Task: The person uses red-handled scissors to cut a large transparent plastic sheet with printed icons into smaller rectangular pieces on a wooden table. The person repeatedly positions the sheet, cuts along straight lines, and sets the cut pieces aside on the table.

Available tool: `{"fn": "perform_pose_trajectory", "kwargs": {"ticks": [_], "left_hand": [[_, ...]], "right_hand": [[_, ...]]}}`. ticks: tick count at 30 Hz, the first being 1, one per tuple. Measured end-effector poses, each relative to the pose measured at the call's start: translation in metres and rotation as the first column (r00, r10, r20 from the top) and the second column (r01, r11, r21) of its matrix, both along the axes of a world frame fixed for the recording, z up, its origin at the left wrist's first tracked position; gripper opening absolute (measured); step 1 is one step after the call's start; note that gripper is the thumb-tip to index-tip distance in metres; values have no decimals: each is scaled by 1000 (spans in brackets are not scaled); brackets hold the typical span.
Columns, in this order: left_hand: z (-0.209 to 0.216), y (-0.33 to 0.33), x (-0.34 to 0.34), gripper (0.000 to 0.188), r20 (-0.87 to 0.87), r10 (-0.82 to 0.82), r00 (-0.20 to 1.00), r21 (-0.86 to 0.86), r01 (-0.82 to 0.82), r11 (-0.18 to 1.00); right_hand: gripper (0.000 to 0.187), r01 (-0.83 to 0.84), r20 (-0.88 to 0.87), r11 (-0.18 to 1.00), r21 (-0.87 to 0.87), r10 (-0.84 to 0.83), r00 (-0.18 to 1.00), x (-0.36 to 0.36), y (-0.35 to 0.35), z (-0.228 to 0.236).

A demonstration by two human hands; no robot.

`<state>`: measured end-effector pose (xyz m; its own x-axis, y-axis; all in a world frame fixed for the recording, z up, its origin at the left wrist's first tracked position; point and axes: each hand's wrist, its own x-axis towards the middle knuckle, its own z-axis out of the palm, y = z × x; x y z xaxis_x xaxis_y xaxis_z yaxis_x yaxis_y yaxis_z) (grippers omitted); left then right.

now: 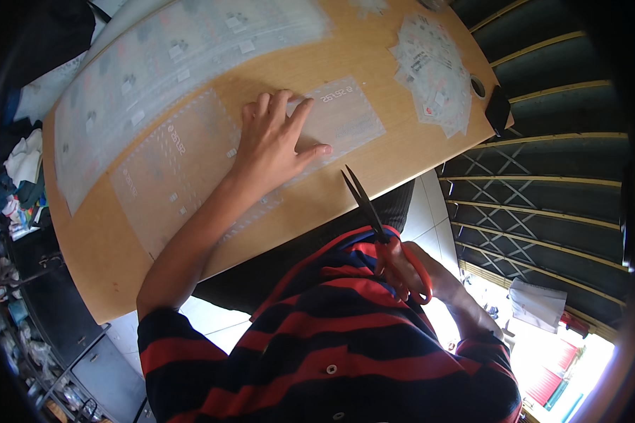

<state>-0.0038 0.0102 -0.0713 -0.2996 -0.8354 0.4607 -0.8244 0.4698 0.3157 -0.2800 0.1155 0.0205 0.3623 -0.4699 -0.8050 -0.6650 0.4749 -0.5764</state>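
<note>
My left hand is over the tabletop with its fingers apart, between two translucent printed sheets. The smaller sheet lies to its right, under or beside the fingertips. A longer sheet extends left, partly beneath my wrist and forearm. Whether the fingers press on the sheets or hover is hard to tell. Near the table's front edge, my right hand grips scissors by their red handles. Their dark blades point up and away from me, slightly parted, and touch no sheet.
A wide stack of translucent printed sheets covers the back left of the wooden table. At the right lies a loose pile of cut pieces. Beside it are a tape roll and a black flat object at the edge.
</note>
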Motion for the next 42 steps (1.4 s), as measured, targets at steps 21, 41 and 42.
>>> {"fn": "perform_pose_trajectory", "kwargs": {"ticks": [21,41,42], "left_hand": [[-4,2,-2,80,-51,-100,994,63,103,993],[1,2,-2,73,-61,-112,992,67,116,991],[0,3,-2,75,-58,-110,992,78,114,990]], "right_hand": [[85,3,64,999,-53,1,998,-21,-14,0],[62,-56,105,942,-331,96,990,7,-32,-35],[60,-47,94,947,-318,81,992,10,-34,-31]]}}
